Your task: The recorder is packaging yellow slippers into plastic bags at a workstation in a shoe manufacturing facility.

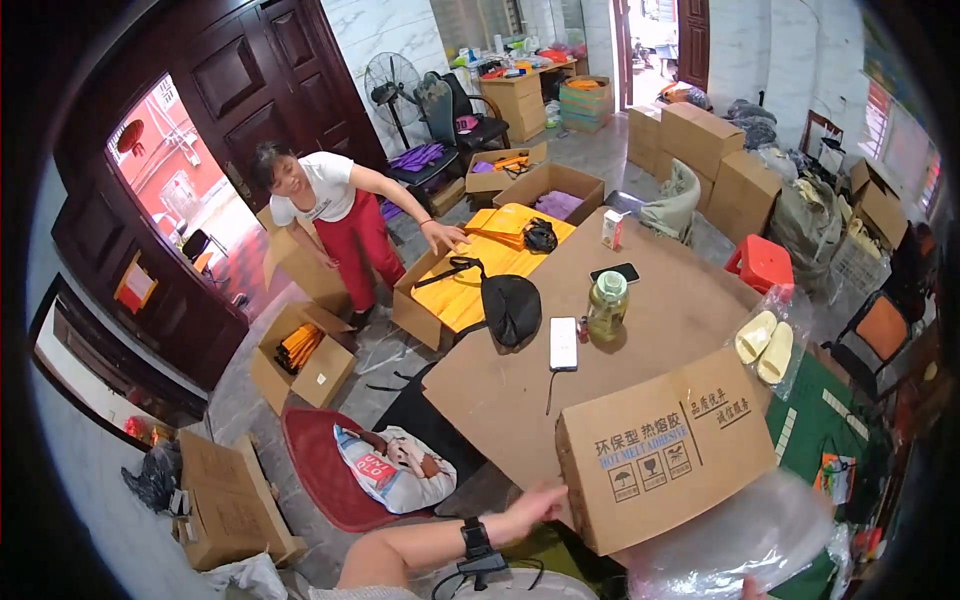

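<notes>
Resting at the near edge of the brown bench is a closed cardboard box with printed sides, tilted a little, so its contents are hidden. The left hand is pressed against the box's lower left corner, fingers fairly straight and loosely spread, touching rather than clasping; a dark wristband sits on that forearm. The right hand is not visible; a clear plastic bag lies bunched in front of the box at the lower edge, touching it.

Farther back on the bench stand a green-lidded jar, a white phone with a cable, a black phone, a small white carton and a black bag. A bag holding 2 pale yellow slippers hangs off the right edge.

Beyond the bench, an open carton is filled with flat yellow sheets; another person in a white top and red trousers leans over it, 1 hand laid flat on the yellow stack. Behind it, an open box holds purple material. On the floor to the left, a small open box holds orange-yellow pieces, and a printed sack lies on a red mat. Closed cartons are stacked at the back right beside a red stool.
</notes>
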Demonstrator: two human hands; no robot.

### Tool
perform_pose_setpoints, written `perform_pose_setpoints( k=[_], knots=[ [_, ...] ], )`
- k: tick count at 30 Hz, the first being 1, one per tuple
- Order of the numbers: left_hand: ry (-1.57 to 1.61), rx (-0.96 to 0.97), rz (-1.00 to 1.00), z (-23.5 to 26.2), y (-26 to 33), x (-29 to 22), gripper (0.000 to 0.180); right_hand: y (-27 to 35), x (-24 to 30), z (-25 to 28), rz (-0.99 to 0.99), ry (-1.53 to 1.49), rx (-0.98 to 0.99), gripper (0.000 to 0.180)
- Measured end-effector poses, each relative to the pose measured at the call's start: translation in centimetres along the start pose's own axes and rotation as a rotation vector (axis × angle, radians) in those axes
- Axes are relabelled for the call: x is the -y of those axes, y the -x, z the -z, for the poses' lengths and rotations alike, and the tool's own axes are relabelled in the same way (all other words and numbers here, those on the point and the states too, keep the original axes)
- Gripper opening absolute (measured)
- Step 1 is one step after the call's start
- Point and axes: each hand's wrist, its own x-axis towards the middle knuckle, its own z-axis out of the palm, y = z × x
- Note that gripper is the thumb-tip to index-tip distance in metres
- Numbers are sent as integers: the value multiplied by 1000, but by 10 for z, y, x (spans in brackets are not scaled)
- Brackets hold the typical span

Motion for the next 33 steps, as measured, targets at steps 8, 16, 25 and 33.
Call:
perform_pose_setpoints(
  k=[8,16,25,33],
  knots=[
    [-1215,-3,-1019,12,2,-147,103,69,66,-34,156,97,-63,56],
    [-1630,350,-1162,3,-44,-193,110,98,149,-31,300,12,-160,56],
    [-1432,322,-978,0,-37,-141,104,174,289,-92,477,-226,33,57],
    [-1396,197,-942,-2,-10,-86,91,86,259,-187,294,-305,273,29]
  ],
)
